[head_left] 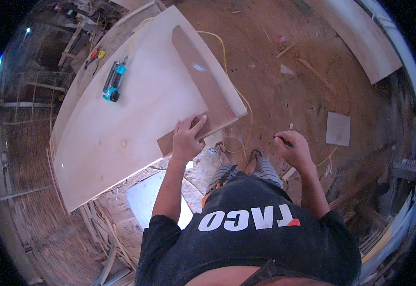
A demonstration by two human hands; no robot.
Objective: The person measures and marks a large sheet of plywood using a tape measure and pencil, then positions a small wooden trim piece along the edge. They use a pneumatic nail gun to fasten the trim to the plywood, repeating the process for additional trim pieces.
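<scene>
My left hand (188, 141) rests on a brown L-shaped wooden piece (221, 110), its fingers spread over the short leg. That piece lies flat along the right edge of a large pale plywood sheet (122, 119) with a curved far side. To the right, away from the sheet and above the floor, my right hand (294, 148) is closed around a thin dark pen-like tool (283, 141). A teal and black nail gun (114, 81) lies on the plywood, beyond my left hand.
Pliers with red and yellow handles (93, 56) lie near the far left edge. A yellow hose (224, 55) runs along the sheet's right side to the floor. A pale square panel (338, 128) and scraps lie at right; a long board (360, 43) lies farther off. Wood strips (109, 233) stand lower left.
</scene>
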